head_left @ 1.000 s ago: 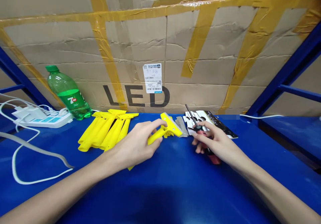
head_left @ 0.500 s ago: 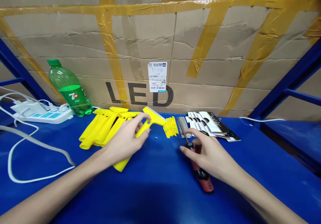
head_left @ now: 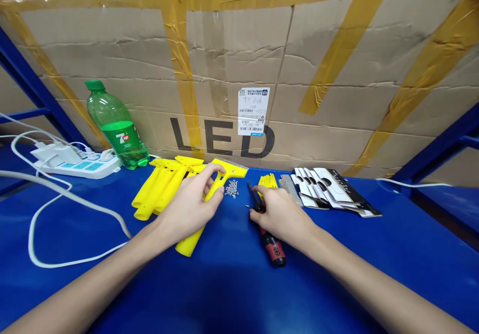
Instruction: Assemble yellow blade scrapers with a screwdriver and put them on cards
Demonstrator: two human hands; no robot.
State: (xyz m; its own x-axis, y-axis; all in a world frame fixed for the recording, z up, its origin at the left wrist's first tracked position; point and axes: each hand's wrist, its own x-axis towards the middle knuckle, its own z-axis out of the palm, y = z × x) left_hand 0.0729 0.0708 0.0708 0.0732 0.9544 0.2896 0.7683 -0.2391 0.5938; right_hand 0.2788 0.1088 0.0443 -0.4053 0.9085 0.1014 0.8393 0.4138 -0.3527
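Note:
My left hand [head_left: 194, 199] is closed around the handle of a yellow scraper [head_left: 192, 242], whose head with a metal blade points away from me to the right. My right hand [head_left: 282, 214] grips a red and black screwdriver [head_left: 272, 247] between thumb and fingers, its shaft pointing away and slightly left. Between the hands, small silver screws [head_left: 231, 188] lie in a heap beside the scraper. Just beyond my right fingers are small yellow pieces [head_left: 268, 180], partly hidden. Left of my left hand rest several more yellow scraper handles [head_left: 153, 187].
Flat grey metal plates [head_left: 291, 188] and fanned black-and-white cards [head_left: 329, 189] lie to the right. At the left stand a green bottle [head_left: 119, 129] and a white power strip [head_left: 86, 167] with loose cables. A large taped cardboard box [head_left: 232, 65] closes off the back of the blue table [head_left: 224, 289].
My right hand has moved left with the screwdriver, toward the screws, and its fingers have closed more on it. The left hand still holds the scraper. The view has turned slightly left.

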